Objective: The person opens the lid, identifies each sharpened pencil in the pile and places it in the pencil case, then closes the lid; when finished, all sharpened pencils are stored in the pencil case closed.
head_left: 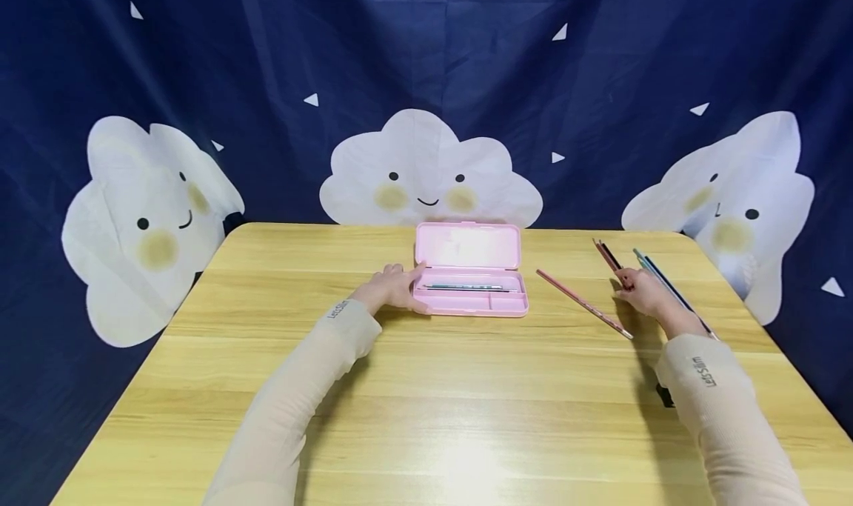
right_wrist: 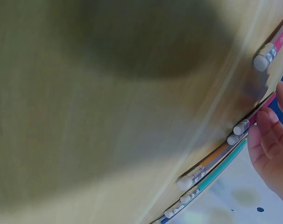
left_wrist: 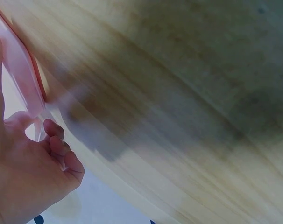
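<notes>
A pink pencil case (head_left: 467, 314) lies with its lid raised at the back middle of the table. Slim pencils (head_left: 463, 287) rest in its long compartment. My left hand (head_left: 393, 287) grips the case's left end, thumb at the front corner and index finger near the hinge; the wrist view shows its other fingers curled beside the case (left_wrist: 21, 70). To the right, my right hand (head_left: 645, 293) pinches a pink pencil (right_wrist: 268, 100) near its eraser end. A dark pencil (head_left: 608, 254) lies right alongside that one, partly hidden by the fingers.
Between case and right hand a single pink pencil (head_left: 580, 301) lies slantwise. Teal and dark blue pencils (head_left: 666, 282) lie right of my right hand, running under the wrist. Behind the wooden table (head_left: 400, 417) hangs a dark blue curtain (head_left: 426, 47) with white clouds.
</notes>
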The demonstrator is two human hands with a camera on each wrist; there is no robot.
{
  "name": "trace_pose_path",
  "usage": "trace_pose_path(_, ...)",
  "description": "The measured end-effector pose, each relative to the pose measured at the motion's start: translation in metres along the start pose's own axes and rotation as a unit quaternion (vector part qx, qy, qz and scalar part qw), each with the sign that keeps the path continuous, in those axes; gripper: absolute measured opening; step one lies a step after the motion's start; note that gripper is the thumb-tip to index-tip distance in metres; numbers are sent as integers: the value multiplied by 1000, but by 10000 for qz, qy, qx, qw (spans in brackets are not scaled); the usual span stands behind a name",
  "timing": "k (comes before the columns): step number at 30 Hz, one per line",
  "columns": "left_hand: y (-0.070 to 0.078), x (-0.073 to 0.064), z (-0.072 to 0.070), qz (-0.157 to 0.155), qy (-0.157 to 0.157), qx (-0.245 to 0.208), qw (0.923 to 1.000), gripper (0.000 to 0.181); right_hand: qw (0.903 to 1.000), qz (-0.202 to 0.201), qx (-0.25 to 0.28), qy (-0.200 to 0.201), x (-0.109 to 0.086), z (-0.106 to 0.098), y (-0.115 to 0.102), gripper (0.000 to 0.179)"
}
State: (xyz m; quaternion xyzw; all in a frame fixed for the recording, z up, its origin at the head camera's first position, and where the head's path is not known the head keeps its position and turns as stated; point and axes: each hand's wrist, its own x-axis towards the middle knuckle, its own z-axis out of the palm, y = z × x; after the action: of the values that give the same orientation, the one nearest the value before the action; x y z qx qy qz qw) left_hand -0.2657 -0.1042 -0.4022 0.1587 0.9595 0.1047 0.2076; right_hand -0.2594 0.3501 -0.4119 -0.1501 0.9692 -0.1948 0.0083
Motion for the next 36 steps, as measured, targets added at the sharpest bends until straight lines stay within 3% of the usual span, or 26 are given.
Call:
trace_pose_path(7, 0, 1, 1, -29, -30, -52, 10000, 105, 9997, 87, -187, 91, 0, 3, 2, 37)
trace_pose_path(13, 0, 3, 1, -39, -109, -34, 9999, 106, 9988, 322, -213, -308, -3, -1, 0, 43)
trace_pose_path(23, -1, 4, 0, -73, -103, -57, 9999, 106, 9967, 450, 283, -621, -3, 3, -5, 31)
trace_pose_path(30, 0, 3, -1, -78, -114, -103, 9999, 106, 9992, 87, 123, -369, 0, 1, -13, 29)
trace_pose_path(36, 0, 3, 0, -76, -134, -152, 9998, 106, 9991, -210, 351, -123, 5, 3, -24, 29)
